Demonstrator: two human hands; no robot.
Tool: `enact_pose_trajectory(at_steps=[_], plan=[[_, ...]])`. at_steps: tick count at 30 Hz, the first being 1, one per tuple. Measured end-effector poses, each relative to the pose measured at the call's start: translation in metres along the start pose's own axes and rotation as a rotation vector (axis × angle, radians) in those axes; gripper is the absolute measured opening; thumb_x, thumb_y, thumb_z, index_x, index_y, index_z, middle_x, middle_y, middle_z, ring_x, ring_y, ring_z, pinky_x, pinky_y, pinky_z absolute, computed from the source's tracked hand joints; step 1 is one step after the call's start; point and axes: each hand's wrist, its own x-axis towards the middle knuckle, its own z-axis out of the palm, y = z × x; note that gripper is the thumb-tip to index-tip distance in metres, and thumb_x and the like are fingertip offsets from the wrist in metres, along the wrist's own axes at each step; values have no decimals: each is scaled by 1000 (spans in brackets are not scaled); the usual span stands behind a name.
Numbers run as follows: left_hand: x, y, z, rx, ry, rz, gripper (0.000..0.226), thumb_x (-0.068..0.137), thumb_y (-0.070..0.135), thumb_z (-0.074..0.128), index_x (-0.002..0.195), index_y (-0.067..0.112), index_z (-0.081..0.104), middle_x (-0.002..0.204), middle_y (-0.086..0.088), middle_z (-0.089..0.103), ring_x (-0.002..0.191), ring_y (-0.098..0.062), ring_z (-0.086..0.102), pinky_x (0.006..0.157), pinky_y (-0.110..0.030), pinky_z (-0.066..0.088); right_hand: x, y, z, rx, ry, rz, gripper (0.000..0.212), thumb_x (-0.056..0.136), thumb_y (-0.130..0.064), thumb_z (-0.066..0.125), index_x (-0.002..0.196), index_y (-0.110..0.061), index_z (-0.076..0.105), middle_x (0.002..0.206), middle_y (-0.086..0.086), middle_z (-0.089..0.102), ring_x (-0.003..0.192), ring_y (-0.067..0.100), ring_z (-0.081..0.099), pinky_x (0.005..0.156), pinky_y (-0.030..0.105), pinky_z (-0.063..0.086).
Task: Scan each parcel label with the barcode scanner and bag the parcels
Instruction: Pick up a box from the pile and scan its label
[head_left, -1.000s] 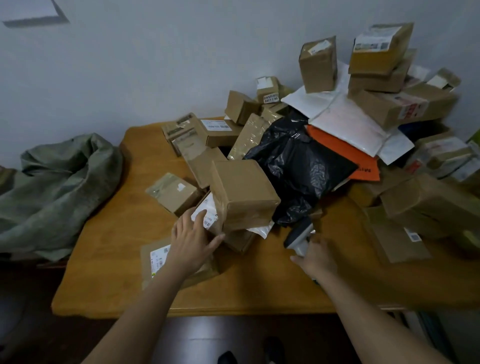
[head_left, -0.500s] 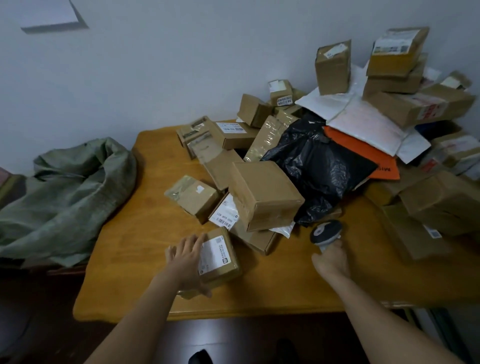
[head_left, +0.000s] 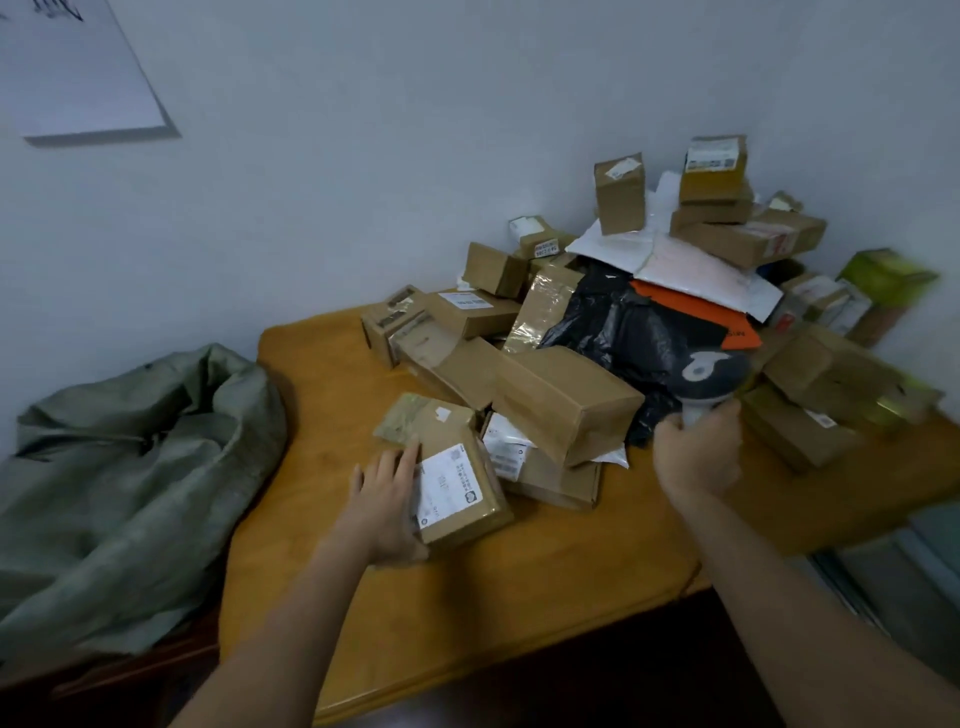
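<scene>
Scanning: about to start, I judge; the scanner (head_left: 714, 376) has come up off the table (head_left: 467, 623) since a second ago
Right hand (head_left: 696, 457): clenched round the scanner's handle, head raised before the pile
Left hand (head_left: 387, 506): grasping the box (head_left: 457, 493) it drew from the pile; label up, near the table's front edge
Sack (head_left: 130, 467): off the table's left edge, waiting
Meaning: label exposed; scan next, then bag

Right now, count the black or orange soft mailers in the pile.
2: a black bag mid-pile and an orange mailer beside it on the right, under the white mailers. Others may be buried.
</scene>
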Motion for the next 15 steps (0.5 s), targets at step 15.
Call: enact_pose_trajectory(at_steps=[15], plan=[[-8, -59, -126, 239, 344, 205, 139, 60, 39, 86, 152, 17, -15, 161, -3, 0, 149, -21, -14, 120, -47, -10, -65, -187, 52, 494, -751, -182, 48, 72, -37, 85, 104, -8, 63, 86, 4, 67, 70, 13, 60, 57, 24, 49]])
